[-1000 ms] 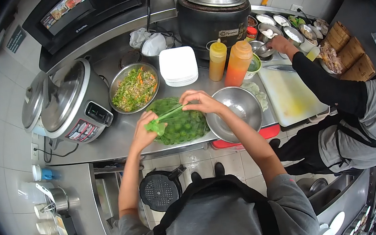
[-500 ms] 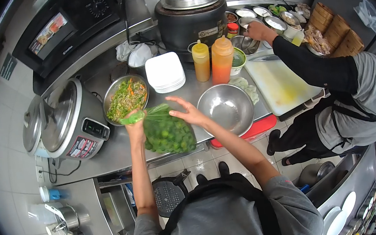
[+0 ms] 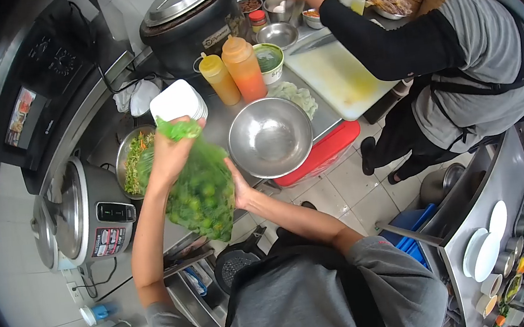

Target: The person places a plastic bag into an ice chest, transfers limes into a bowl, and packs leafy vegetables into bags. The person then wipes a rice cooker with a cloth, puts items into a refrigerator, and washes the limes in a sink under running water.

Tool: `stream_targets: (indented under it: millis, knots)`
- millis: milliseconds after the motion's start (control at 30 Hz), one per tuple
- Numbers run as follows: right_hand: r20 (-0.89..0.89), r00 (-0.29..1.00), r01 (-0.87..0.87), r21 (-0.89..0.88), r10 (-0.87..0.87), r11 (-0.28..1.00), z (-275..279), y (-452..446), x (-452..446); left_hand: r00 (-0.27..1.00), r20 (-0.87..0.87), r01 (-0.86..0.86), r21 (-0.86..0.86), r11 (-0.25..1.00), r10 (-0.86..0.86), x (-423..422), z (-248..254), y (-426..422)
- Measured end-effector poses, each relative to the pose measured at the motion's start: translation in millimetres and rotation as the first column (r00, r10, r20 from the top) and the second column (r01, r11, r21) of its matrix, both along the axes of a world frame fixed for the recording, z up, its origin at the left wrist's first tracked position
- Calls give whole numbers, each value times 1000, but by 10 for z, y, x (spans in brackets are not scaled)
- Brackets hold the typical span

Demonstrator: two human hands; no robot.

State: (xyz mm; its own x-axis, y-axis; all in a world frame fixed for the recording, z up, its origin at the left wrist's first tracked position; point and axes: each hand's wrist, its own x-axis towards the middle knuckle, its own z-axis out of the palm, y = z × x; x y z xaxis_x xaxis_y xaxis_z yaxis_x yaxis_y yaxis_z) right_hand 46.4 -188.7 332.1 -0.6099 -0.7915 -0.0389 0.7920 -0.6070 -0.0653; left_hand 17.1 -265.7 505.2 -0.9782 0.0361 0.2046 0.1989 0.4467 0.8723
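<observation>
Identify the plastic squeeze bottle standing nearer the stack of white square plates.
The yellow plastic squeeze bottle; the larger orange plastic bottle stands farther from the white plates, beside the green-rimmed white tub.

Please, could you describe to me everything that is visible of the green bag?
The green bag looks like thin, see-through plastic, well filled with small, round green pieces. Its gathered neck sticks out, crumpled, from the closed left hand; whether it is tied cannot be seen. The full part bulges below, with the right hand against its side. In the view, it appears left of the metal bowl.
</observation>
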Motion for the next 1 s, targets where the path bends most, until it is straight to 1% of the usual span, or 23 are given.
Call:
stream_targets:
  millis: [67,100,133,233,267,367,467,567,600,667,767,867,967,1000]
  knots:
    - [80,997,2,-111,7,994,-49,72,-14,997,79,14,-14,1000,-13,-40,-5,230]
    - [86,996,25,-120,-15,992,-57,93,-26,993,116,22,-21,1000,-20,-76,0,301]
    - [93,995,49,-128,-37,991,-77,112,-38,987,133,94,-59,994,-86,-162,-57,311]
    - [137,988,91,-128,-73,988,-12,202,-24,984,136,150,-258,955,-118,-308,-113,426]
    - [157,985,98,-125,-78,987,13,234,-17,981,140,170,-283,944,-134,-331,-108,464]
    - [171,983,102,-186,-70,977,-73,257,-65,972,179,213,-377,901,-155,-395,-79,551]
    - [104,991,108,-245,-84,963,-211,239,-111,964,179,257,-424,868,-197,-467,-153,606]
    - [287,952,111,0,-106,994,206,457,-34,952,140,305,-429,850,-271,-550,-312,597]
    - [237,966,114,-36,-102,993,162,447,-33,951,168,308,-429,849,-260,-555,-305,624]
    - [118,989,105,-170,-86,980,1,358,-76,947,220,310,-430,848,-235,-565,-272,682]
    - [-36,992,105,-286,-120,952,-196,242,-105,939,229,339,-516,787,-255,-599,-345,701]
    - [-97,982,112,-387,-161,915,-287,177,-103,933,245,358,-559,748,-263,-562,-355,760]
    - [-98,979,82,-607,-177,790,-346,105,-116,928,263,373,-612,698,-265,-670,-550,656]
    - [-94,982,82,-581,-166,810,-348,105,-109,921,280,389,-635,667,-270,-659,-527,668]
